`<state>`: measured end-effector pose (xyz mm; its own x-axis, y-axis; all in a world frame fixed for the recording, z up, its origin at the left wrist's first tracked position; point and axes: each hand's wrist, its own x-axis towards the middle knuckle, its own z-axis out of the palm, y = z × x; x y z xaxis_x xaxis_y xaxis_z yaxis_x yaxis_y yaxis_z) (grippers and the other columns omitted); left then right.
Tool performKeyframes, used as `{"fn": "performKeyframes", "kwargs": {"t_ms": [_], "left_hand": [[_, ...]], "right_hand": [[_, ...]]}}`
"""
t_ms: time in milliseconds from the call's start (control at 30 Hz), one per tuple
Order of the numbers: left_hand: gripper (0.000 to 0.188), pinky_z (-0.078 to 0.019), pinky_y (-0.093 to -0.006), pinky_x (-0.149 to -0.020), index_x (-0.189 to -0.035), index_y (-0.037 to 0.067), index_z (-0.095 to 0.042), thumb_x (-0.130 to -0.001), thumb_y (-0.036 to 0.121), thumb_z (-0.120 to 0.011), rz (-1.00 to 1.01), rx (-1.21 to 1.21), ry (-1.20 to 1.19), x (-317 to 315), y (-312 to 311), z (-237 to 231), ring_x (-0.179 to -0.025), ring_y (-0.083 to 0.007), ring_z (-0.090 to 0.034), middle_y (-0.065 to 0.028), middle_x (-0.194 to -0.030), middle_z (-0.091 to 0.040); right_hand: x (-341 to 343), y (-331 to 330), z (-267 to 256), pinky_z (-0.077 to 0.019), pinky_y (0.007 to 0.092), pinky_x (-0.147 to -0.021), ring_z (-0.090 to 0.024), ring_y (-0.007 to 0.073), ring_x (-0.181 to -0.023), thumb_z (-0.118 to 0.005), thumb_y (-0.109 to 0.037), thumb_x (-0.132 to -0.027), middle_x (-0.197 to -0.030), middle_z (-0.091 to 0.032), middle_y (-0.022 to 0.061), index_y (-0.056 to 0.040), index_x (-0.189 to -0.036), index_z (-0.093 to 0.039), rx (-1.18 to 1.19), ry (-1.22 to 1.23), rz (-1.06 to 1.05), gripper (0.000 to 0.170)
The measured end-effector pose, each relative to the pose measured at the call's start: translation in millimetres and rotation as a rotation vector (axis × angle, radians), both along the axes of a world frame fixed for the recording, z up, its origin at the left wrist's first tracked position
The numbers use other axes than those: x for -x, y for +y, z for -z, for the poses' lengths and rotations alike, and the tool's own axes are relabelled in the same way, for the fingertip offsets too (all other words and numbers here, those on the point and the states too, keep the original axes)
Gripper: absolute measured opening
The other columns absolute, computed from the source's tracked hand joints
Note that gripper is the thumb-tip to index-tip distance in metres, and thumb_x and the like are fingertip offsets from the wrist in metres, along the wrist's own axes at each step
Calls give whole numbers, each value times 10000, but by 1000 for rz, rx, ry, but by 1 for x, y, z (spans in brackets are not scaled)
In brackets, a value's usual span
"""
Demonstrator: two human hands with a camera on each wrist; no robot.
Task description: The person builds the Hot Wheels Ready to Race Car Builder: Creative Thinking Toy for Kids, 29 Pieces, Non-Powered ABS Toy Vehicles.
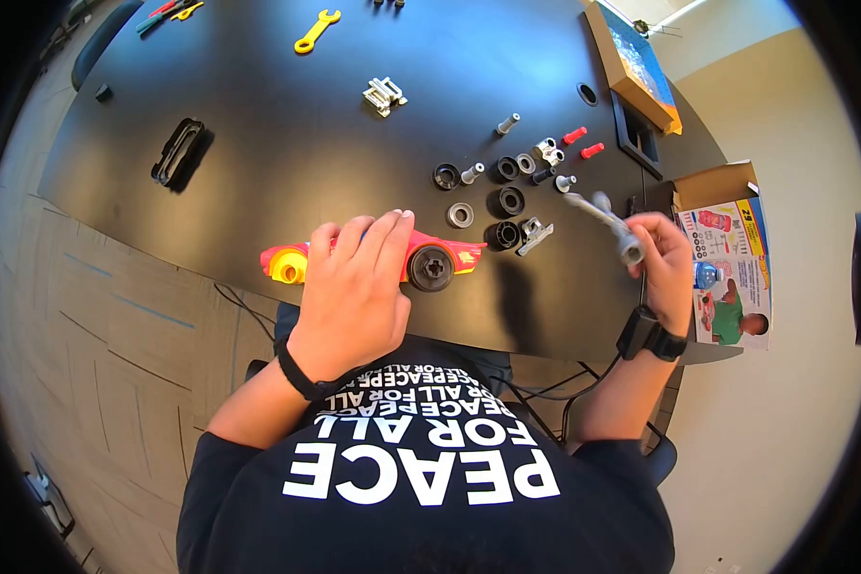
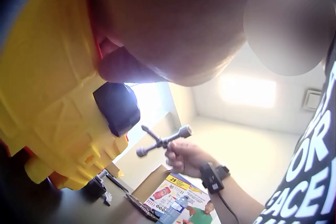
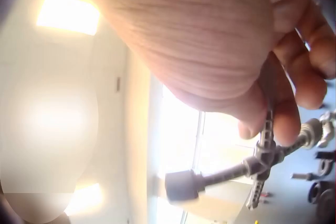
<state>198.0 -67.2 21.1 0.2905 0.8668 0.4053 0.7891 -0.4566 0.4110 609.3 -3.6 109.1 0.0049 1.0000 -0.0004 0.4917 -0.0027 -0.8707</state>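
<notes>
My left hand (image 1: 352,298) grips a red and yellow toy car (image 1: 464,254) from above, near the table's front edge. One black wheel (image 1: 431,269) sits at the car's right end; at its left end a yellow hub (image 1: 287,267) shows without a tire. The left wrist view shows the car's yellow underside (image 2: 47,77) close up. To the right, my right hand (image 1: 664,263) holds a grey toy cross-shaped lug wrench (image 3: 226,174) up off the table, one arm pinched between thumb and fingers. The wrench stands apart from the car.
Several black tires (image 1: 509,201), grey rims (image 1: 460,215) and red pins (image 1: 592,150) lie beyond the car. A grey part (image 1: 385,96), a yellow wrench (image 1: 317,32) and a black frame (image 1: 178,153) lie farther off. Right are a printed box (image 1: 737,287) and water bottle (image 1: 707,275).
</notes>
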Motion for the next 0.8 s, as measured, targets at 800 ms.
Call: {"fn": "performKeyframes", "kwargs": {"t_ms": [800], "left_hand": [[515,-437,-555,-1243,-1360,16,-772,-908,248,-857,65,9,-360,64,-18,-2,-1474,-421,-598,-207,-1514,-722]], "right_hand": [[-48,-10,136,-571,421,-761,-739,289,-808,-826,-254,-1042,-927,-796,147,-10,-1035,-813,-143,-669,383,245]]}}
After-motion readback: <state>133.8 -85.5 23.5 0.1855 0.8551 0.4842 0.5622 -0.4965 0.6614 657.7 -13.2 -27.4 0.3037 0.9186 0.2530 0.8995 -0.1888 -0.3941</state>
